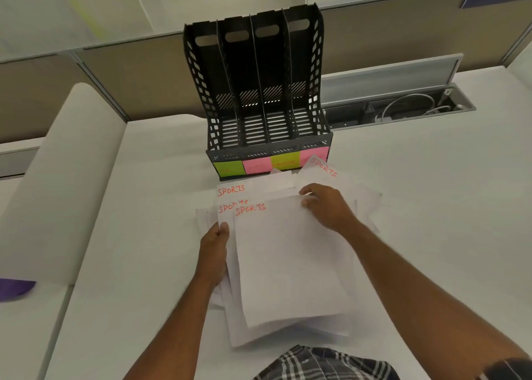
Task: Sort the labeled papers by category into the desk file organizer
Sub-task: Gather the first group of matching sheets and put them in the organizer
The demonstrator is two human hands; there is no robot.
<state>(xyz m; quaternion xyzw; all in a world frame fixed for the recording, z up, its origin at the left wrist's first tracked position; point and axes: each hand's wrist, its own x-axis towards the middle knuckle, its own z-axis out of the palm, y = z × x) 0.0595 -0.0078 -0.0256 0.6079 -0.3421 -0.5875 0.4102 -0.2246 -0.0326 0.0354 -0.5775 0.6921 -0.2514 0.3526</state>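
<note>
A black desk file organizer (256,91) with several upright slots stands at the back of the desk, all slots bare. Green and pink sticky labels (270,162) line its front lip; the leftmost reads "HR". In front of it lies a loose pile of white papers (288,264), several headed "SPORTS" in red. My left hand (214,253) grips the pile's left edge, thumb on top. My right hand (326,205) pinches the top right corner of the uppermost SPORTS sheet. Another SPORTS sheet (322,169) lies askew against the organizer's right label.
A white desk (144,235) carries everything. A beige partition wall (129,77) rises behind. To the organizer's right an open cable trough (403,109) holds white cables. A purple object (14,289) shows at the left edge. A checked shirt (325,364) fills the bottom.
</note>
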